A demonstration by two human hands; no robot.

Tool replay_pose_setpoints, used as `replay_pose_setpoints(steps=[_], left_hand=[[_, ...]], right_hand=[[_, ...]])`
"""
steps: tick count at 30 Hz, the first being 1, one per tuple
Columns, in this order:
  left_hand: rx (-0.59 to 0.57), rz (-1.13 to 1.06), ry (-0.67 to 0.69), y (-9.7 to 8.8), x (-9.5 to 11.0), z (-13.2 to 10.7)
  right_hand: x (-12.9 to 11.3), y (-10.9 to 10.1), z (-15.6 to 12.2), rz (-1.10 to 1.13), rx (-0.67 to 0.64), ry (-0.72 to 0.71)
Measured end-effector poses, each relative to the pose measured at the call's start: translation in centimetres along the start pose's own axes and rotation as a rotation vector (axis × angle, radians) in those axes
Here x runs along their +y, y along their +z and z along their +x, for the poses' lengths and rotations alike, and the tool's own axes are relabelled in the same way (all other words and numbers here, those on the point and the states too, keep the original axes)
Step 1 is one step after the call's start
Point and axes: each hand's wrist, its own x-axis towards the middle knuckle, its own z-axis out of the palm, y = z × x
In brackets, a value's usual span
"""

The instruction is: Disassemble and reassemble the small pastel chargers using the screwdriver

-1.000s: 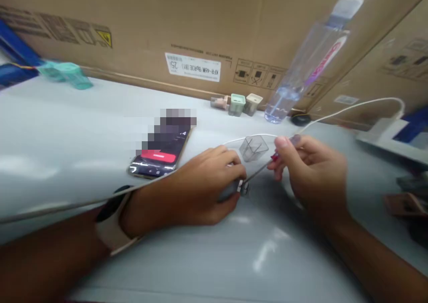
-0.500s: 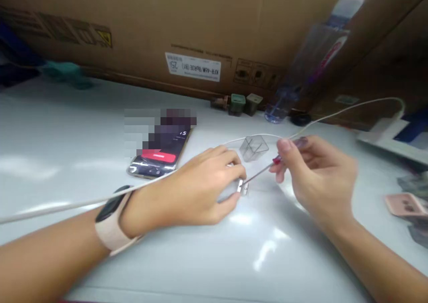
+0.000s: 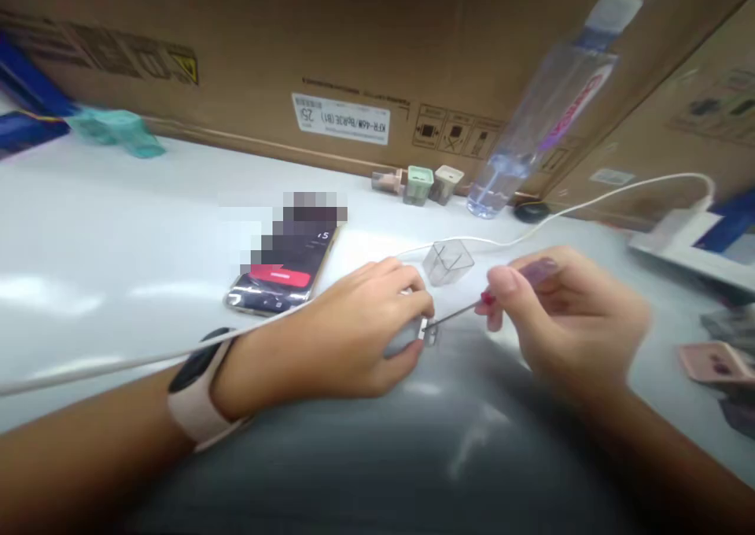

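My left hand point(image 3: 359, 326), with a banded watch point(image 3: 204, 374) on the wrist, pinches a small white piece point(image 3: 423, 329) just above the table. Thumb and fingers close around its sides, so most of its shape is hidden. In my right hand point(image 3: 572, 322) is a thin screwdriver point(image 3: 454, 314) with a red collar and a purplish handle, gripped between thumb and fingers. Its metal shaft slants down to the left, and the tip meets or nearly meets the white piece. A tiny clear part point(image 3: 433, 332) lies right beside that tip. Behind it stands a transparent open box point(image 3: 448, 263).
A phone point(image 3: 289, 267) lies left of my left hand. A white cable point(image 3: 147, 359) runs over my left wrist. Small sharpener-like boxes point(image 3: 418, 185) and a water bottle point(image 3: 531, 126) stand before a large carton point(image 3: 248, 47). A pink piece point(image 3: 713, 361) lies far right.
My right hand has shifted slightly right and back, showing more of the screwdriver's handle. The tip stays at the white piece. My left hand holds still. The lighting on the table differs.
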Motion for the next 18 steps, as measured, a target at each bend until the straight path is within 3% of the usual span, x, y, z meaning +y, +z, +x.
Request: replay_pose_setpoints(steps=[4, 8, 12, 15, 18], left_hand=[[-0.004, 0.007, -0.009, 0.0, 0.0, 0.0], [0.008, 0.003, -0.005, 0.1, 0.0, 0.0], [0.014, -0.001, 0.004, 0.1, 0.0, 0.0], [0.011, 0.004, -0.001, 0.1, 0.0, 0.0], [0.02, 0.002, 0.005, 0.1, 0.0, 0.0]], right_hand=[[0.0, -0.6, -0.1, -0.102, -0.046, -0.109], [-0.7, -0.8, 0.4, -0.06, -0.17, -0.229], [-1.3, -0.8, 0.8, -0.058, -0.209, -0.335], [-1.4, -0.9, 0.4, -0.109, -0.214, -0.331], [-1.4, -1.0, -0.1, -0.104, -0.221, -0.222]])
